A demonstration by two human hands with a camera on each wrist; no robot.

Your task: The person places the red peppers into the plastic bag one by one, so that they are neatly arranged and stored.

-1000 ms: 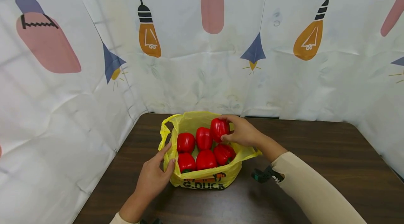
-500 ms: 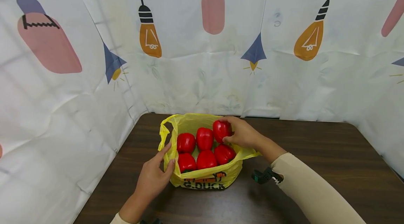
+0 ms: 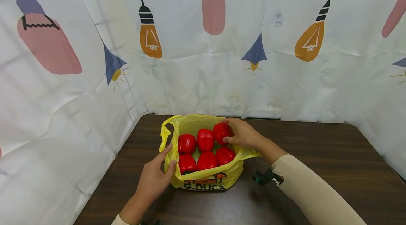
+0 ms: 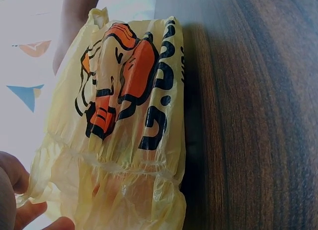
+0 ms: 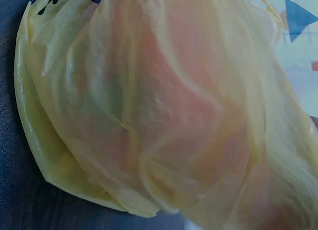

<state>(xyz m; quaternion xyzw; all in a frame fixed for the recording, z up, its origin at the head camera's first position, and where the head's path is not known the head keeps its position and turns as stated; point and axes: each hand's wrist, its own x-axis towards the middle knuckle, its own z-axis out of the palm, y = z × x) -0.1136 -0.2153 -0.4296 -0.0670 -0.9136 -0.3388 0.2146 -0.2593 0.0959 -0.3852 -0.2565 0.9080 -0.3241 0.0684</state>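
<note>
A yellow plastic bag (image 3: 209,182) with a printed duck and lettering stands open on the table, several red bell peppers (image 3: 205,139) lying inside it in two rows. At the bag's left side, my left hand (image 3: 154,176) holds the edge between thumb and fingers. My right hand (image 3: 243,133) reaches over the right rim and grips one bell pepper (image 3: 222,132) at the back right corner, by its right side. Seen from the left wrist, the bag (image 4: 124,91) shows its printed front. Thin plastic of the bag (image 5: 164,101) covers the right hand in the right wrist view.
The dark brown wooden table (image 3: 317,154) extends to the right of the bag and in front of it. A white curtain (image 3: 203,77) printed with lamps and bulbs hangs behind and along the left side. One bag handle (image 3: 165,131) stands up at the left.
My right hand and the bell pepper in it have sunk slightly into the bag's back right corner. My left hand stays in place at the bag's edge.
</note>
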